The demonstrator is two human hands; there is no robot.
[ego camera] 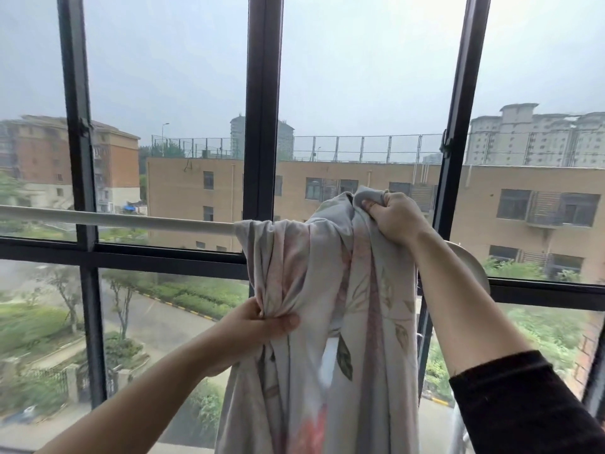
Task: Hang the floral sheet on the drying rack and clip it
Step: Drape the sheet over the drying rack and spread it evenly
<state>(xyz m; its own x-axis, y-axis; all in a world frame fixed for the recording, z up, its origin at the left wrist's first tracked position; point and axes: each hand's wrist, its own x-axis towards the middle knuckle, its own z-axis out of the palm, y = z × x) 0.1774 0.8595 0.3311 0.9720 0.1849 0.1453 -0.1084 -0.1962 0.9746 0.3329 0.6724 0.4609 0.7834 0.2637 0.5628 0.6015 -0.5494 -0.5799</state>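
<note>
The floral sheet [327, 290], pale grey with pink flowers and green leaves, hangs bunched over the white rail of the drying rack [114, 218], which runs across the window at mid height. My left hand [258, 326] grips a gathered fold of the sheet below the rail. My right hand [396, 217] grips the top of the sheet, lifted a little above the rail. The rail's right part is hidden behind the cloth and my right arm; its curved end [471, 260] shows beyond the arm. No clip is in view.
A large window with dark frames [262, 126] stands right behind the rail. The rail's left stretch is bare. Buildings, trees and a road lie outside below.
</note>
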